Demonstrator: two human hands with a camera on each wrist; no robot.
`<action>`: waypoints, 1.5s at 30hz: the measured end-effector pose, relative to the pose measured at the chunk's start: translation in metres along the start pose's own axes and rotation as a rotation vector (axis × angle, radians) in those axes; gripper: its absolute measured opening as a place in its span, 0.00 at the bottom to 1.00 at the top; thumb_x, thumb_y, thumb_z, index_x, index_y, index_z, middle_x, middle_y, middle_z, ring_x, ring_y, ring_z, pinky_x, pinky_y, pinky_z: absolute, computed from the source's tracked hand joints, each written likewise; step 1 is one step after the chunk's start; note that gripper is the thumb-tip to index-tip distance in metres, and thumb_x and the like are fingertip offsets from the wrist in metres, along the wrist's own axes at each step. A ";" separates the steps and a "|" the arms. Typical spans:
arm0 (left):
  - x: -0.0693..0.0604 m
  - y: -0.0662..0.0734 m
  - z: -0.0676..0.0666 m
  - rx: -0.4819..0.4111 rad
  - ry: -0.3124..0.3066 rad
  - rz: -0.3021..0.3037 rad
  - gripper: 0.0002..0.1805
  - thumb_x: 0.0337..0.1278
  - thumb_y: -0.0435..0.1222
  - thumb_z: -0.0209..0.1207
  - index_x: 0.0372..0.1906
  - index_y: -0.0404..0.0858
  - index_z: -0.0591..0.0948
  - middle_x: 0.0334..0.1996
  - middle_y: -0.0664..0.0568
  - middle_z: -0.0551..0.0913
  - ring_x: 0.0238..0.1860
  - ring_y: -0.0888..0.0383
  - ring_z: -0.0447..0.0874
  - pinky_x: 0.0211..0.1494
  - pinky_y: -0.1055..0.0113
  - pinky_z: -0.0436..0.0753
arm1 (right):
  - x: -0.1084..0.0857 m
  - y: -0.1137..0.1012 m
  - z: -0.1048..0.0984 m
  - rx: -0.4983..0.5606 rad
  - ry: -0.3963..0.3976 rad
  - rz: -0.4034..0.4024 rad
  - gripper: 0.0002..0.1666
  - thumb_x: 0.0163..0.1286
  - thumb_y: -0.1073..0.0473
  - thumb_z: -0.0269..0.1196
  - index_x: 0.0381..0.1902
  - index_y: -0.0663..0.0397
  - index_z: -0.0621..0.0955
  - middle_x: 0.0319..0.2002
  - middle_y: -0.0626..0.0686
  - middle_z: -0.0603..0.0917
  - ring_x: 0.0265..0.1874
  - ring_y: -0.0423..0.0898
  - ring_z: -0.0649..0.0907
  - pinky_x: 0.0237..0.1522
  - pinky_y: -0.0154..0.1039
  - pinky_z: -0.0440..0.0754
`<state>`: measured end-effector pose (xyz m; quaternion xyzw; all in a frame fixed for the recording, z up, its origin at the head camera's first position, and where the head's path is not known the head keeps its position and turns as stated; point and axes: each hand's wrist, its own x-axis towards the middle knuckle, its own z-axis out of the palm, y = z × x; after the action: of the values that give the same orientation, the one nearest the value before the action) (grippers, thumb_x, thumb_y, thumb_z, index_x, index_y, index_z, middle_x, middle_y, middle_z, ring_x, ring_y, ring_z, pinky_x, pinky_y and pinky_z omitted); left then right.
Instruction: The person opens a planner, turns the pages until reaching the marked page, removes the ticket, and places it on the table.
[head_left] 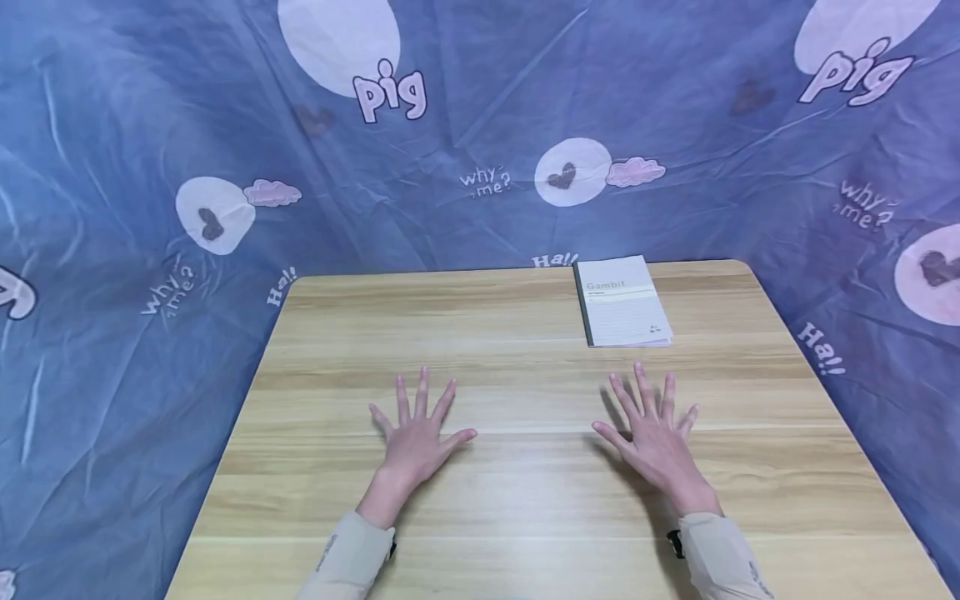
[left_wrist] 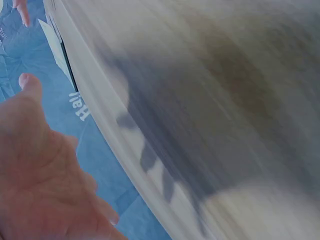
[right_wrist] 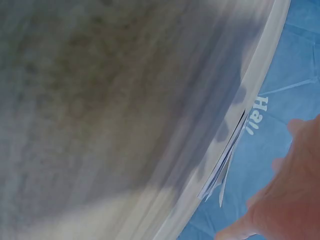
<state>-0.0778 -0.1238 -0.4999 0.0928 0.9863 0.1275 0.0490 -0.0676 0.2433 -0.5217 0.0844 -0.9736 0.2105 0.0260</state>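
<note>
My left hand is held over the left half of the wooden table, its fingers spread and nothing in its grasp. On the other side, my right hand is spread the same way, also holding nothing. A notebook with a pale cover marked "Gambit" and a dark spine lies near the table's back edge, beyond my right fingertips and apart from them. The right wrist view catches the notebook edge-on, with some leaves lifted. Both wrist views show a hand's shadow on the tabletop.
Blue printed cloth hangs behind the table and along both sides. The back edge of the table meets this cloth just behind the notebook. Light sleeves cover both forearms, with a dark band showing at each wrist.
</note>
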 end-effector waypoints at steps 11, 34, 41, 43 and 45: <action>0.016 0.021 0.004 -0.031 -0.008 0.108 0.46 0.61 0.67 0.49 0.78 0.49 0.56 0.79 0.44 0.41 0.75 0.33 0.33 0.62 0.21 0.37 | -0.002 0.004 -0.004 0.022 -0.032 0.043 0.48 0.71 0.34 0.52 0.80 0.39 0.46 0.78 0.52 0.32 0.71 0.66 0.26 0.54 0.83 0.28; 0.074 0.091 0.031 -0.207 -0.122 0.298 0.46 0.68 0.56 0.52 0.79 0.40 0.47 0.79 0.43 0.39 0.77 0.43 0.35 0.75 0.41 0.47 | 0.017 0.034 -0.017 0.210 0.078 0.080 0.60 0.68 0.43 0.64 0.77 0.64 0.41 0.76 0.68 0.40 0.73 0.69 0.44 0.69 0.68 0.45; 0.098 0.116 0.036 -0.171 -0.137 0.268 0.46 0.68 0.57 0.53 0.79 0.44 0.45 0.79 0.44 0.39 0.77 0.44 0.35 0.75 0.41 0.47 | 0.032 0.057 -0.022 0.168 0.088 0.077 0.61 0.67 0.44 0.65 0.76 0.67 0.41 0.75 0.70 0.40 0.73 0.69 0.43 0.71 0.65 0.43; 0.105 0.123 0.039 -0.155 -0.143 0.257 0.46 0.67 0.57 0.52 0.80 0.45 0.44 0.79 0.45 0.38 0.78 0.45 0.34 0.75 0.42 0.46 | 0.036 0.063 -0.024 0.162 0.081 0.083 0.61 0.68 0.44 0.65 0.76 0.67 0.40 0.76 0.69 0.38 0.74 0.68 0.41 0.70 0.66 0.42; 0.112 0.129 0.043 -0.136 -0.145 0.249 0.46 0.67 0.58 0.52 0.80 0.46 0.44 0.79 0.46 0.38 0.78 0.46 0.34 0.76 0.43 0.46 | 0.041 0.069 -0.026 0.150 0.077 0.089 0.61 0.68 0.44 0.64 0.76 0.67 0.40 0.76 0.69 0.37 0.74 0.68 0.41 0.70 0.66 0.42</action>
<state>-0.1604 0.0310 -0.5156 0.2197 0.9501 0.1920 0.1102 -0.1196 0.3096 -0.5221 0.0347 -0.9562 0.2867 0.0476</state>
